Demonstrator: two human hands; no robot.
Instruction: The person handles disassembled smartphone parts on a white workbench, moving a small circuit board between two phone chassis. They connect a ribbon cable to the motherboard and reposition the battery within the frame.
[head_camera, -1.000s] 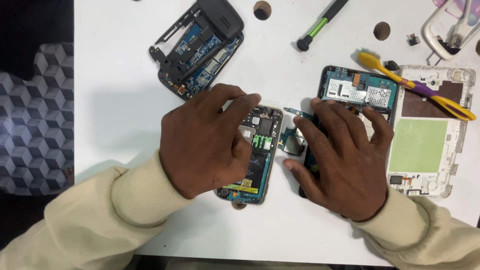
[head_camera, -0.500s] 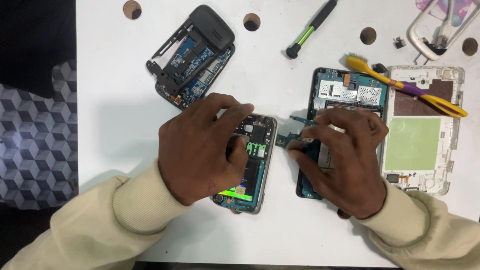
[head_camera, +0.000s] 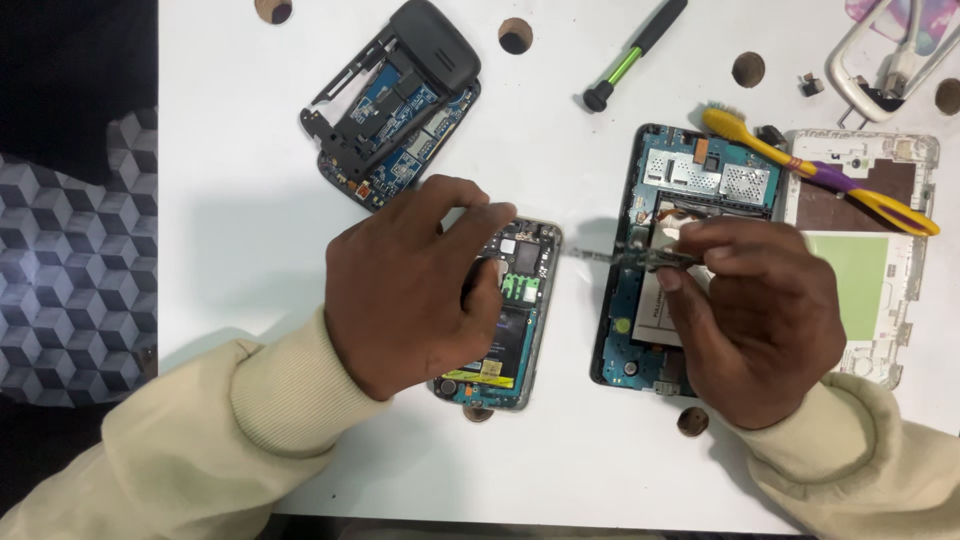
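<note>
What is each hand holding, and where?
Left hand pins the opened phone by its left side; right hand pinches tweezers at their rear end.

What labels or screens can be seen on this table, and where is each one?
Yellow sticker: small rectangle low on the opened phone under the left hand.
White label: rectangular, on the opened phone under the right hand, partly covered.
Green panel: pale green rectangle in the white frame at the far right.
No lit screens or packages.
</note>
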